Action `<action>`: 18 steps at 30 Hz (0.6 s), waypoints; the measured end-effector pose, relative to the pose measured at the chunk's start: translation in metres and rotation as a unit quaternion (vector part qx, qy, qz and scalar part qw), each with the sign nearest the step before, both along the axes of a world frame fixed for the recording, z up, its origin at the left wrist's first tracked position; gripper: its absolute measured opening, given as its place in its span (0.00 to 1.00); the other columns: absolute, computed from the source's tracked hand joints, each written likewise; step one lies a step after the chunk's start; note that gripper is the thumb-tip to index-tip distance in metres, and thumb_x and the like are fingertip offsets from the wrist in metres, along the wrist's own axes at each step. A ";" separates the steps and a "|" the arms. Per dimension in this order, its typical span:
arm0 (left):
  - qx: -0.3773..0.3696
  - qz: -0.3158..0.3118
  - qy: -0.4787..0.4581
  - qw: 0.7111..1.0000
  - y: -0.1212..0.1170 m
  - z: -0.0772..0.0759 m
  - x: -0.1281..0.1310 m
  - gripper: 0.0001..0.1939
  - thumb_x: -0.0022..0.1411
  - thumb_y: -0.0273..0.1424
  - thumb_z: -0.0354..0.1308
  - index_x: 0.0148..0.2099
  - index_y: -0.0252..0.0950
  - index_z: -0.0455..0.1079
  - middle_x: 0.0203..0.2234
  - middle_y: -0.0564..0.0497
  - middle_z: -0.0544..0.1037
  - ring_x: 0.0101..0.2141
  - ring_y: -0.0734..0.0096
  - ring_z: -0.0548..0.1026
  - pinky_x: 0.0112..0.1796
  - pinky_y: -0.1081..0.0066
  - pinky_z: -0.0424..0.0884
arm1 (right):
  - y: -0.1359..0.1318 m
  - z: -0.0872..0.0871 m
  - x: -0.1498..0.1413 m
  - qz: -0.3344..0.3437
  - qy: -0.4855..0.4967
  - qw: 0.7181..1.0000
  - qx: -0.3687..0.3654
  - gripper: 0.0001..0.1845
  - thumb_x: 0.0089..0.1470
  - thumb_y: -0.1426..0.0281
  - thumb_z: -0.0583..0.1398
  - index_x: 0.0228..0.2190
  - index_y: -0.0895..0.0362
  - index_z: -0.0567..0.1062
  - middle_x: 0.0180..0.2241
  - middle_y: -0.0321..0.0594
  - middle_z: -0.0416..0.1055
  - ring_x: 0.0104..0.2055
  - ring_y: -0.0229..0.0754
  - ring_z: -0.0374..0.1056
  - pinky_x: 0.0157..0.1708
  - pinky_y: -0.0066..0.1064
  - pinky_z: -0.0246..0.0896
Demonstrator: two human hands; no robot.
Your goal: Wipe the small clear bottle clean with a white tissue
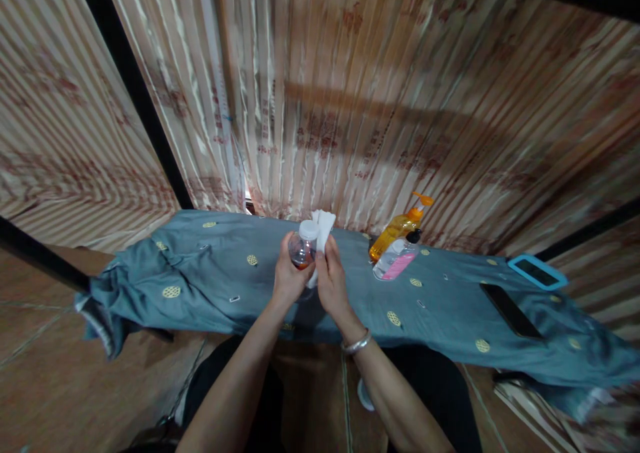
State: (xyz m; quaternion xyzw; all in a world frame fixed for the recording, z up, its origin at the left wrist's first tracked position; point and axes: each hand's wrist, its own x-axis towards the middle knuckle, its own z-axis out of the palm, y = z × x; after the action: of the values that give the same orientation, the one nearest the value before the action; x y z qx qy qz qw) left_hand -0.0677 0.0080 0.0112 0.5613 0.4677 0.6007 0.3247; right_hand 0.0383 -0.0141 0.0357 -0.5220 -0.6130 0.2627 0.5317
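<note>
Between my hands, over the cloth-covered bench, is a clear bottle point(303, 249) with a white cap and some reddish-brown liquid low inside. My left hand point(289, 276) is wrapped round the bottle's left side. A folded white tissue point(325, 225) is held in my right hand point(333, 276), its upper end sticking up beside the cap. The tissue lies against or very close to the bottle's right side. My right palm hides part of the tissue, and the bottle's base is hidden by my fingers.
On the blue-grey cloth point(200, 300) stand an orange pump bottle point(393, 236) and a clear bottle with a pink label point(400, 261). Farther right lie a black phone point(511, 311) and a blue-framed device point(537, 272). A striped curtain point(320, 106) hangs behind, with dark metal poles point(135, 93).
</note>
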 end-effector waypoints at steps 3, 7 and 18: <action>-0.008 0.016 -0.002 1.000 0.001 0.000 -0.003 0.39 0.48 0.31 0.68 0.62 0.38 0.61 0.51 0.45 0.78 0.50 0.56 0.78 0.54 0.58 0.73 | -0.015 -0.003 -0.006 -0.003 0.010 1.000 0.004 0.27 0.64 0.61 0.62 0.61 0.52 0.66 0.67 0.47 0.57 0.65 0.58 0.59 0.61 0.59 0.56; -0.004 -0.017 0.016 1.000 -0.004 0.003 -0.006 0.40 0.43 0.31 0.71 0.60 0.40 0.63 0.47 0.49 0.80 0.45 0.58 0.80 0.50 0.58 0.75 | 0.019 0.008 0.010 0.044 0.035 0.996 -0.065 0.21 0.64 0.60 0.61 0.55 0.54 0.72 0.58 0.46 0.68 0.55 0.50 0.70 0.53 0.50 0.67; -0.032 -0.015 0.021 0.999 -0.007 0.004 -0.009 0.42 0.43 0.34 0.73 0.60 0.41 0.61 0.50 0.47 0.77 0.49 0.56 0.78 0.52 0.57 0.73 | 0.068 -0.030 0.004 0.096 0.105 0.969 -0.200 0.20 0.64 0.61 0.62 0.54 0.55 0.72 0.54 0.45 0.71 0.49 0.47 0.73 0.47 0.45 0.71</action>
State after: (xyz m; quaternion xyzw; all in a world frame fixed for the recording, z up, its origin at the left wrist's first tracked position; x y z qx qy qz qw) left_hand -0.0763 0.0014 0.0151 0.5701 0.4846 0.5686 0.3418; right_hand 0.0425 0.0541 0.0058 -0.5261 -0.5360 0.4833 0.4499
